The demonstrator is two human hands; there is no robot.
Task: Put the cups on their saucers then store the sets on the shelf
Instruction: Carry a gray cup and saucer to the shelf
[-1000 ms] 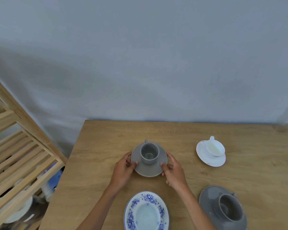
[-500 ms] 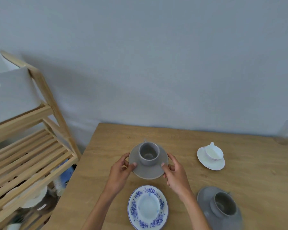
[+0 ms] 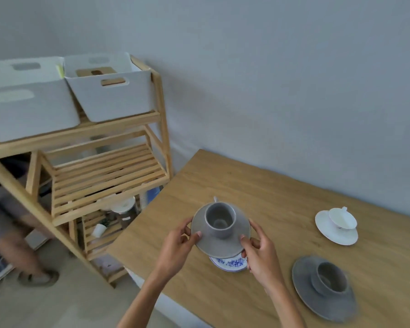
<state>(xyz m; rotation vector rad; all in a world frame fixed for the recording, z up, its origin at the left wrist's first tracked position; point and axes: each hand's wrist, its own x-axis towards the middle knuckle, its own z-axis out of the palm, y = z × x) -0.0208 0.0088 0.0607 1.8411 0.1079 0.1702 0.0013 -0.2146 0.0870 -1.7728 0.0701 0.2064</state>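
Observation:
A grey cup [image 3: 219, 219] stands on a grey saucer [image 3: 217, 242] that I hold above the wooden table [image 3: 265, 200]. My left hand [image 3: 176, 248] grips the saucer's left rim and my right hand [image 3: 262, 253] grips its right rim. Beneath the lifted set, a blue-patterned saucer [image 3: 230, 263] lies on the table, mostly hidden. A white cup on a white saucer [image 3: 336, 224] sits at the right. A larger grey cup and saucer [image 3: 324, 287] rests at the lower right. The wooden slatted shelf [image 3: 104, 176] stands left of the table.
Two white storage bins [image 3: 109, 91] fill the shelf's top level. The middle slatted level is bare; lower levels hold dishes and jars [image 3: 121, 207]. A person's legs and sandal [image 3: 21, 245] are at the far left, behind the shelf frame.
I have lifted the grey cup and saucer off the table; they now hang over the blue saucer. My view has swung left, bringing the whole shelf into sight.

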